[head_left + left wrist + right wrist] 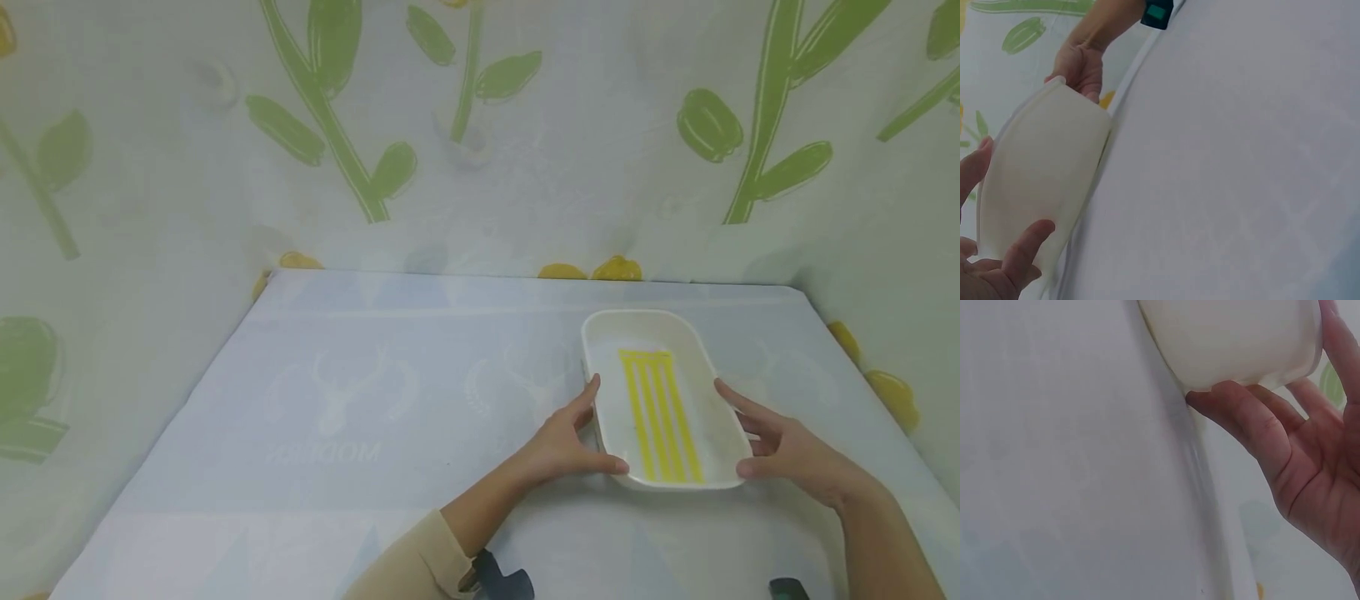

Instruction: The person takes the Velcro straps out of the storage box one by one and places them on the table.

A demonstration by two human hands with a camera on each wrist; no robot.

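A white rectangular tray (708, 417) with rounded corners and raised walls is at the right side of the table. Several yellow strips (657, 408) run lengthwise along its floor, with one more across their far end. My left hand (562, 446) grips the left wall, thumb on the near corner and fingers along the side. On the opposite side my right hand (791, 454) holds the tray, its thumb at the near right corner. From the right wrist view, the right fingers (1260, 422) reach under the tray's lower edge. The left wrist view shows only the tray's plain outer wall (1047, 162).
A pale cloth with faint deer-head prints covers the table (360, 492). Behind it and at both sides hangs a light curtain (555, 183) with green leaves and yellow flowers. Dark wrist straps (504, 579) show at the bottom of the head view.
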